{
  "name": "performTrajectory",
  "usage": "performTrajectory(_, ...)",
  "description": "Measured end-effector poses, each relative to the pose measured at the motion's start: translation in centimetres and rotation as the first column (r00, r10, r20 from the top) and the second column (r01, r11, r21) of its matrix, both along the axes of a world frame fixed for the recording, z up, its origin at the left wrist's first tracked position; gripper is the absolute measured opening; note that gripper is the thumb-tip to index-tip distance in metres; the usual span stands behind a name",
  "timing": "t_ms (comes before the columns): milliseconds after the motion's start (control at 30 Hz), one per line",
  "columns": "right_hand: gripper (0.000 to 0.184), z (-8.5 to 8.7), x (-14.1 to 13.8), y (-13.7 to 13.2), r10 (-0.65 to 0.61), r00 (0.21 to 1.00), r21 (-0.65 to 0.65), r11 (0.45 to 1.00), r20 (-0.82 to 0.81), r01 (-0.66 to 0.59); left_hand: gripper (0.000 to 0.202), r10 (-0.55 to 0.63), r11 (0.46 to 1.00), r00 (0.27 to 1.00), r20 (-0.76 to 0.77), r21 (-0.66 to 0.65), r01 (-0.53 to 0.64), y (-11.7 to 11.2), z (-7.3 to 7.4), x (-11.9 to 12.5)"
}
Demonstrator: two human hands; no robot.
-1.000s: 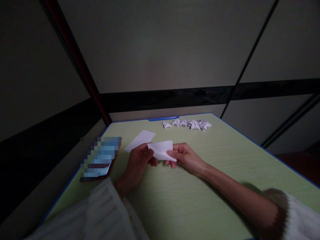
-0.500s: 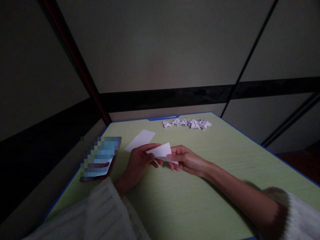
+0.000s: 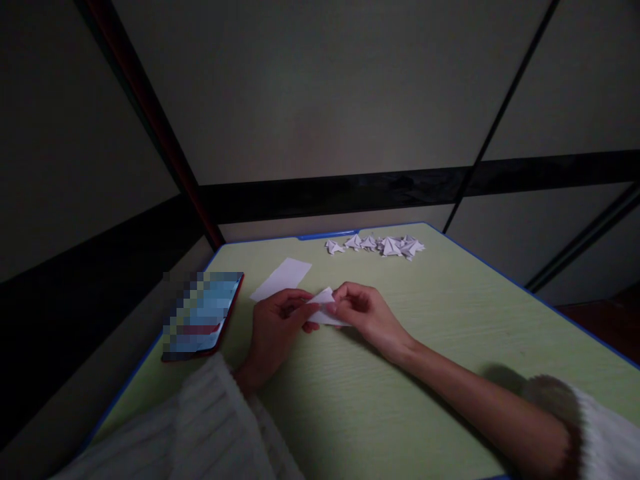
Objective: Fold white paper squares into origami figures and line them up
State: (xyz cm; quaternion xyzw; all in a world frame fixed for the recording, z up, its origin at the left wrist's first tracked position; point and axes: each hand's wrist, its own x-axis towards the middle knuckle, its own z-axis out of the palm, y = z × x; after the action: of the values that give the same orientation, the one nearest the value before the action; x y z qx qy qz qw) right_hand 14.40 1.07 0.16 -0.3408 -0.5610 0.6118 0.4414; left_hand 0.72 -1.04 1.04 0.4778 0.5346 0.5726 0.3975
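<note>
A small folded piece of white paper (image 3: 327, 316) is held between my two hands over the middle of the table. My left hand (image 3: 281, 327) grips its left side, the thumb on top and the fingers behind. At its right side, my right hand (image 3: 364, 312) pinches the paper between thumb and fingers near a fold. The paper narrows toward a peak at the top. Its underside is hidden by my fingers. Just behind my left hand lies a flat white sheet of paper (image 3: 284, 277).
Several folded white paper figures (image 3: 390, 247) sit in a row at the table's far edge. A phone (image 3: 210, 313) with a blurred screen and red case lies at the left. The light green table (image 3: 450, 320) has a blue rim and stands against dark panels.
The paper, loosely bent and wider before, is now folded smaller with a pointed top. My right hand has shifted from gripping its right end to pinching over its front.
</note>
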Motion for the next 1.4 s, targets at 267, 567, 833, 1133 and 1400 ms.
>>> performTrajectory(267, 0.022, 0.0, 0.1, 0.4, -0.228, 0.974, -0.034, 0.973, 0.003, 0.228, 0.01, -0.142, 0.975, 0.986, 0.086, -0.157, 0.154, 0.3, -0.1, 0.2)
performTrajectory(567, 0.02, -0.3, 0.5, 0.7, -0.231, 0.97, 0.022, 0.973, 0.073, 0.23, 0.011, -0.277, 0.936, 0.954, 0.117, -0.193, 0.295, 0.4, -0.6, -0.3)
performTrajectory(833, 0.022, -0.4, 0.3, 0.7, -0.112, 0.98, 0.147, 0.985, 0.162, 0.088, 0.018, -0.456, 0.868, 0.889, -0.037, -0.237, 0.436, 0.2, -1.1, 0.0)
performTrajectory(1133, 0.04, -0.6, 0.5, 1.4, -0.019, 0.999, 0.053, 0.998, 0.04, 0.017, 0.017, -0.395, 0.903, 0.917, -0.056, -0.207, 0.376, 0.6, -1.5, -0.1)
performTrajectory(1400, 0.038, -0.4, 0.8, 1.1, -0.054, 0.997, 0.112, 0.993, 0.058, 0.047, 0.014, -0.533, 0.795, 0.846, 0.016, -0.332, 0.507, 0.9, -1.6, -0.3)
